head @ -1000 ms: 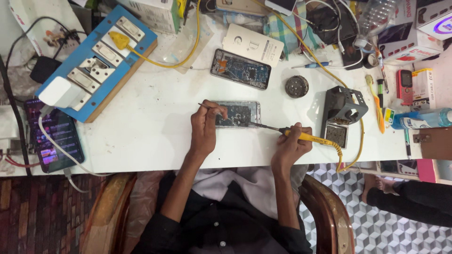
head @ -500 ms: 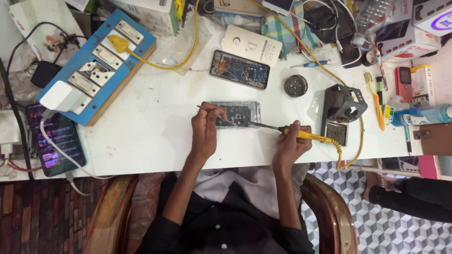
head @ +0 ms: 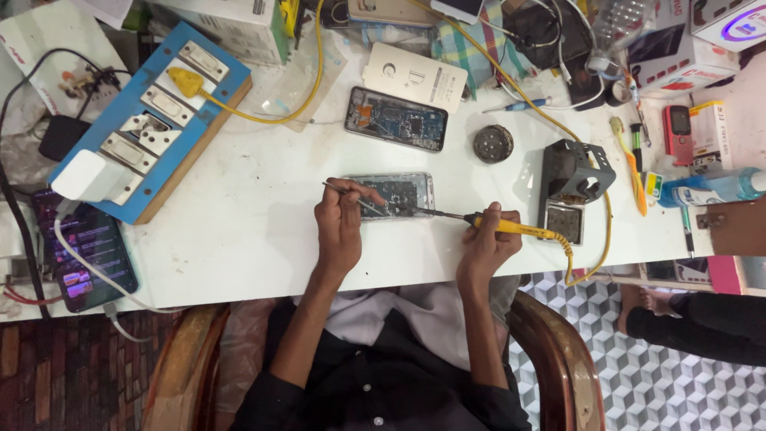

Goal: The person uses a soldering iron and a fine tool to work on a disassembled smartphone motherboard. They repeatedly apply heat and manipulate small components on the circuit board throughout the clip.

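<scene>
Holding a yellow-handled soldering iron [head: 511,227], the right hand [head: 487,247] is closed around the handle, and the dark tip points to the left, onto the opened phone [head: 395,195] that lies on the white table [head: 239,231] in front of the person. The left hand [head: 339,223] pinches thin metal tweezers [head: 351,195] between thumb and fingers, and its fingertips rest at the left end of the same phone. Whether the tweezers grip any small part, I cannot tell.

A second opened phone [head: 396,120], with its blue-green board showing, lies further up the table, well apart from the hands. Just above it is a flat white card [head: 415,77], rectangular and a little tilted, with a few dark marks. A small round dark tin [head: 493,144] sits to the right of that phone. Near the right hand stands a grey metal iron stand [head: 576,172], and the yellow cable [head: 590,255] of the iron curls beside it.

At the top left is a blue switch board [head: 152,120] with white sockets, and a yellow plug [head: 185,81] sits in it. A white carton [head: 231,28] stands at the top edge. At the top right corner are white boxes [head: 678,60] with red print, and a small yellow-and-white box [head: 710,132] lies by a red keypad phone [head: 680,132]. A dark phone with lit screen [head: 88,255] lies at the far left.
</scene>
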### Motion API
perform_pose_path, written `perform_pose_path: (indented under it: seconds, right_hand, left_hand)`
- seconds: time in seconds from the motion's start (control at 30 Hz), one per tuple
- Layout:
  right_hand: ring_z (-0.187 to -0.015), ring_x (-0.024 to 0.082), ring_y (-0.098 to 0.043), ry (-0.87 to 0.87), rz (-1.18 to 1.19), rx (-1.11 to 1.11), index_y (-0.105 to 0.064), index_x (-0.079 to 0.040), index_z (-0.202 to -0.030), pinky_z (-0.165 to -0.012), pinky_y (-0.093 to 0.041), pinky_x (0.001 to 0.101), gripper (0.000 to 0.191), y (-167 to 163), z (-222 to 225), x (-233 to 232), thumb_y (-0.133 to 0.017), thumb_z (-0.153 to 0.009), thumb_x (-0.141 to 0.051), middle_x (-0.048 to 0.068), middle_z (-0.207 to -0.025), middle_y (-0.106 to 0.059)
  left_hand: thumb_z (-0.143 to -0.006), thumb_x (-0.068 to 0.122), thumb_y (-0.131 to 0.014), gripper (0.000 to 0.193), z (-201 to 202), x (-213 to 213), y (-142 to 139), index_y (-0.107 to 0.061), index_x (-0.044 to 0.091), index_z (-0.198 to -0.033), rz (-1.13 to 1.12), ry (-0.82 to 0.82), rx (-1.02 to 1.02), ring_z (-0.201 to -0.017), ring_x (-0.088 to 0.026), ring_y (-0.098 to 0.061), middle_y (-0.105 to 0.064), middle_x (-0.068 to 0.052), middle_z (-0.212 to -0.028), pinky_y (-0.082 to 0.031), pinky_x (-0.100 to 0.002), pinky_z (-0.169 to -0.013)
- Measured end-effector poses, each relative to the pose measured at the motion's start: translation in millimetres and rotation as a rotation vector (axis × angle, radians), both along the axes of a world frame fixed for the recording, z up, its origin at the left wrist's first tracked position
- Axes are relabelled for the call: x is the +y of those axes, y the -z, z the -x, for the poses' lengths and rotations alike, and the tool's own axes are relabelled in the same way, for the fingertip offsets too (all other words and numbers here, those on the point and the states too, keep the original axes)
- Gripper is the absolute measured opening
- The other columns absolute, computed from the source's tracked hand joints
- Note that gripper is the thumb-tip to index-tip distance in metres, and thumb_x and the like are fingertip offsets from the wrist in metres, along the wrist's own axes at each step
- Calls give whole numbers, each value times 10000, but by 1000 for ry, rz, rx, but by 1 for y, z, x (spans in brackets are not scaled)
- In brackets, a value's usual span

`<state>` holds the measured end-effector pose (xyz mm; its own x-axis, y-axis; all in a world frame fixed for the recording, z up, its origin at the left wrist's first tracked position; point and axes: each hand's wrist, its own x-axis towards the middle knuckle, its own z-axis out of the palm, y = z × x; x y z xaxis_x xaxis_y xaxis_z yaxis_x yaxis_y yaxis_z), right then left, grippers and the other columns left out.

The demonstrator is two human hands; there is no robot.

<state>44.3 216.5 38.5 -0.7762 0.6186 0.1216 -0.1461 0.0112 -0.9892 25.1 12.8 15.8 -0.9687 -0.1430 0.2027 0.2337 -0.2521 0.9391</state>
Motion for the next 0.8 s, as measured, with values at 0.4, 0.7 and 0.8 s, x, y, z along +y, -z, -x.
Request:
perform_pose_path:
  seconds: [0.4,0.7,0.8]
  right_hand:
    - [-505,64,-457,13,-16,-48,-488,-70,-839,-471,-382,229,297,-2,2,-1,-578,-1082,-214,10,-664,-509]
    - [-480,79,-447,27,-29,-48,-477,-65,-850,-449,-373,236,272,-2,4,-2,-567,-1078,-185,22,-642,-493]
    - [-466,79,-444,31,-22,-66,-475,-65,-846,-439,-360,232,260,1,2,-1,-554,-1070,-172,25,-625,-505]
  left_hand:
    - [-1138,207,-395,219,2,-2,-10,-473,34,-1029,57,25,89,-748,-46,-506,-764,-115,-1015,-421,-240,-721]
    - [-1140,173,-429,238,2,-1,5,-520,7,-997,36,40,45,-786,-111,-588,-649,-86,-870,-505,-270,-779]
    - [-1148,170,-430,253,0,0,8,-526,-6,-994,35,33,87,-826,-134,-611,-628,-102,-904,-518,-287,-813]
